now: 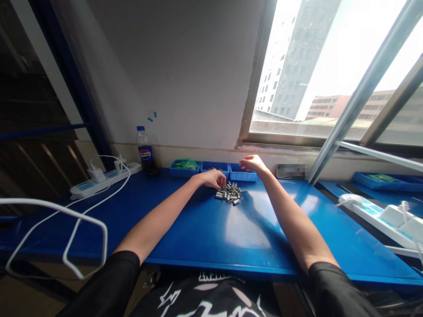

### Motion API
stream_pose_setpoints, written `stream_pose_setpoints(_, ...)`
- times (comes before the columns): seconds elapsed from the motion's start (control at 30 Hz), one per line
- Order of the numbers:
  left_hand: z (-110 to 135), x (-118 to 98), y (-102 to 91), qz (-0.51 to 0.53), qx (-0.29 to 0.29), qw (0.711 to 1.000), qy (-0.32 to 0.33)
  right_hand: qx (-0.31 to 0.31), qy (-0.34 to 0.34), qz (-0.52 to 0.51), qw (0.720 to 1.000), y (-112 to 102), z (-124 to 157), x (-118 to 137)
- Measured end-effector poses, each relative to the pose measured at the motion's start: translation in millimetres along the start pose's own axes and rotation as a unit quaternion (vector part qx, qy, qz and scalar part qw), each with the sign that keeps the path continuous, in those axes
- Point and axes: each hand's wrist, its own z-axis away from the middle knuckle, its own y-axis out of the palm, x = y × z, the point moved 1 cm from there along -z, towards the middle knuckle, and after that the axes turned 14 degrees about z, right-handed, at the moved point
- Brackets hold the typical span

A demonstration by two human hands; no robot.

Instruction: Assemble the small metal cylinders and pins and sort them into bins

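Observation:
A loose pile of small silvery metal cylinders (233, 193), some with thin dark ends, lies on the blue table. My left hand (214, 178) is at the pile's far left edge, fingers curled and pinched together; what is between the fingertips is too small to make out. Above the right blue bin (243, 175) hovers my right hand (254, 163), its fingers stretched leftward and somewhat apart, with nothing visible in them. Behind my left hand stands the middle blue bin (205, 166), partly covered by it. The left blue bin (175, 171) holds green plastic packets (187, 164).
A cola bottle (145, 152) stands at the back left, near a white power strip (109, 181) with a looping white cable (105, 233). Another power strip (373, 215) lies at right, with more blue bins (390, 181) beyond. A metal post (343, 110) crosses the window.

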Motion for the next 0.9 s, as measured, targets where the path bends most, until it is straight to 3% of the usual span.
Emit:
stream_pose_setpoints(0.33, 1.3, -8.4, -0.4, -0.011, -0.015, 1.0, 0.013, 0.013, 0.015, -0.042, 0.999, 2.3, 3.5, 2.8)
stream_pose_setpoints(0.67, -0.6, -13.7, 11.2, -0.019, -0.017, 0.999, 0.029, 0.034, 0.001, -0.05, 0.998, 5.5, 3.3, 3.3)
stream_pose_setpoints(0.9, 3.4, -6.9, -1.9, -0.051, -0.022, 0.998, 0.002, 0.046, -0.002, -0.042, 0.998, 5.6, 3.0, 1.3)
